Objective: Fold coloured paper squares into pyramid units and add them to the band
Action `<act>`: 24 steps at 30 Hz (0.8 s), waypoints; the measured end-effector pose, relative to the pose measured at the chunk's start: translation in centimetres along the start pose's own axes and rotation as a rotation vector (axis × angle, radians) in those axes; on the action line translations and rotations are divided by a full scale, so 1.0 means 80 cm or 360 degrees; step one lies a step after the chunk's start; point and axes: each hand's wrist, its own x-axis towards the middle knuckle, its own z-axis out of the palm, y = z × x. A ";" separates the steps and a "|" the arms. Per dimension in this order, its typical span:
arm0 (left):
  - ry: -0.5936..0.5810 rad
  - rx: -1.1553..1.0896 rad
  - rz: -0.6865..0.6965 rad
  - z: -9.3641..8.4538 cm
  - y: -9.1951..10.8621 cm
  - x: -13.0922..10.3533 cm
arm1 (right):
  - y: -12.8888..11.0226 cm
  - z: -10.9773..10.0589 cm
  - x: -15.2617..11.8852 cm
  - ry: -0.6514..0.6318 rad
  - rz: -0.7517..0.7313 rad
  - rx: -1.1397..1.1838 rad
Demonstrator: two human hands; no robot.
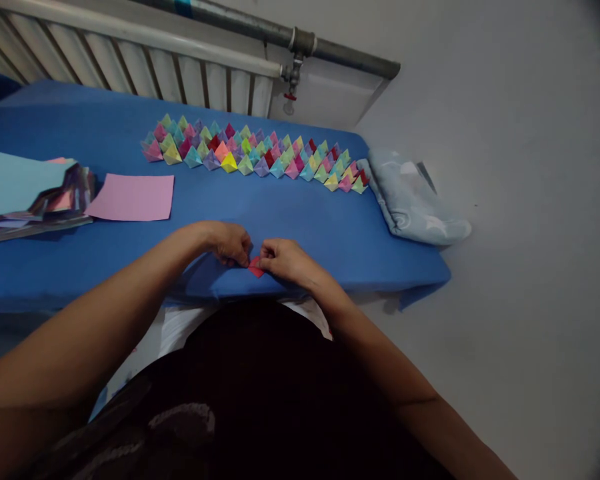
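Before a white ribbed metal radiator [159, 70], our blue cloth-covered table [305, 213] carries rows of multicoloured, pointed folded-paper shapes [260, 152]. Near its front edge, our right hand [283, 258] pinches a small red folded-paper piece [256, 271]; the grip of our left hand [233, 244] seems closed on its other side.

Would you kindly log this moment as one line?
left hand: touching red paper; right hand: touching same paper; folded paper shapes: rows beyond; pink sheet: at left
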 end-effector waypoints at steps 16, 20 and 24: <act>-0.0079 -0.0183 -0.0158 -0.002 0.012 0.005 | 0.001 0.000 0.002 -0.0045 0.0026 0.0057; -0.0068 -0.0163 -0.0143 -0.004 0.011 0.005 | 0.003 0.001 0.002 -0.0024 0.0001 0.0077; -0.0017 -0.0089 -0.0169 0.002 0.015 0.008 | 0.004 0.001 0.002 -0.0021 0.0003 0.0079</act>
